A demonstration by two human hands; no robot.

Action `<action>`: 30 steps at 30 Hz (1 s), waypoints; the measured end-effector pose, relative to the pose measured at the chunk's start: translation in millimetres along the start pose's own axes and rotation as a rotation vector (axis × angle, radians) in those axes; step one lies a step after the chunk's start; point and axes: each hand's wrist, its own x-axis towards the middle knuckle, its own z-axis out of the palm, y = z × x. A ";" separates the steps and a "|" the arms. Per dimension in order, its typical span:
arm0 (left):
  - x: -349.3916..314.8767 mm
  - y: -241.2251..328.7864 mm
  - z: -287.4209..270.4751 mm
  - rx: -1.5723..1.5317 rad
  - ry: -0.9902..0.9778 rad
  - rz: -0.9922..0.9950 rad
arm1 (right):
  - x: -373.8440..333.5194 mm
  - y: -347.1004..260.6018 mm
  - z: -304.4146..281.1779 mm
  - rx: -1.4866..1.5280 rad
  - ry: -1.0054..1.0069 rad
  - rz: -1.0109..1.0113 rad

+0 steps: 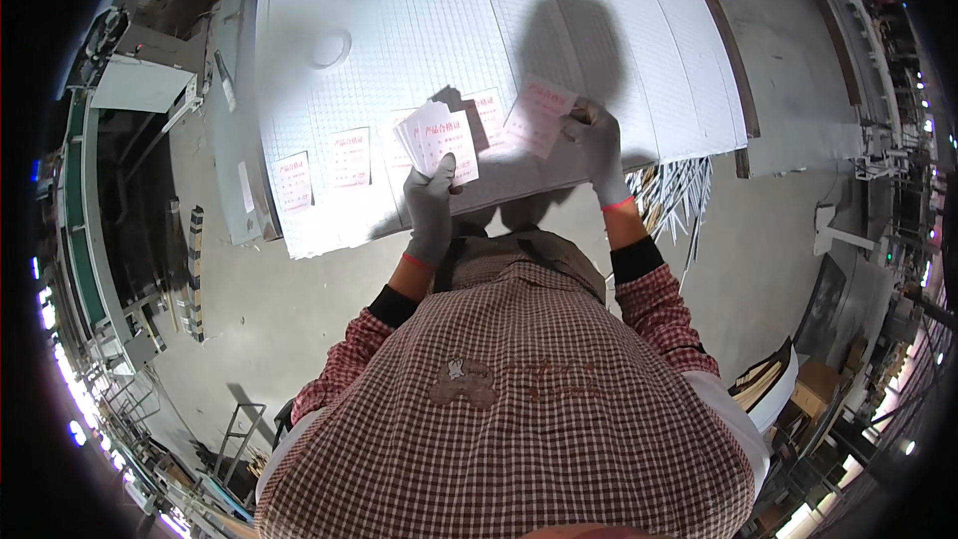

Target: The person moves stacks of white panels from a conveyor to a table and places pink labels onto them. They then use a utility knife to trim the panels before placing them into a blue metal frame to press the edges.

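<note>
My left hand (431,202), in a grey glove, grips a fanned stack of small white cards with red print (437,138). My right hand (597,145), also gloved, holds a single card of the same kind (539,116) up and to the right of the stack. Both hands hover over the near edge of a large white ribbed panel (429,20). Two more cards lie flat on the panel, one (293,181) near its left corner and another (349,156) beside it. A further card (489,112) lies just behind the stack.
The panel rests on a low support over a concrete floor (259,309). A conveyor with a green belt (85,240) runs along the left. Thin white strips (679,195) lie under the panel's right end. Stacked boards and boxes (798,379) stand at right.
</note>
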 end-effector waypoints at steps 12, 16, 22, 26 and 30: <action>-34.6 -38.6 94.9 -0.118 0.280 0.157 | 60.7 19.8 -30.6 -0.325 -0.290 -0.382; -55.3 -46.5 119.8 -0.199 0.415 0.215 | 77.6 15.0 -37.1 -0.347 -0.331 -0.408; -85.2 -58.6 117.5 -0.154 0.547 0.170 | 98.6 19.0 -57.3 0.140 -0.600 -0.172; -82.8 -54.3 126.0 -0.159 0.527 0.169 | 96.0 28.5 -53.6 -0.120 -0.616 -0.351; -59.3 -30.1 153.4 -0.380 0.223 0.082 | 93.0 36.9 -45.8 -0.335 -0.538 -0.427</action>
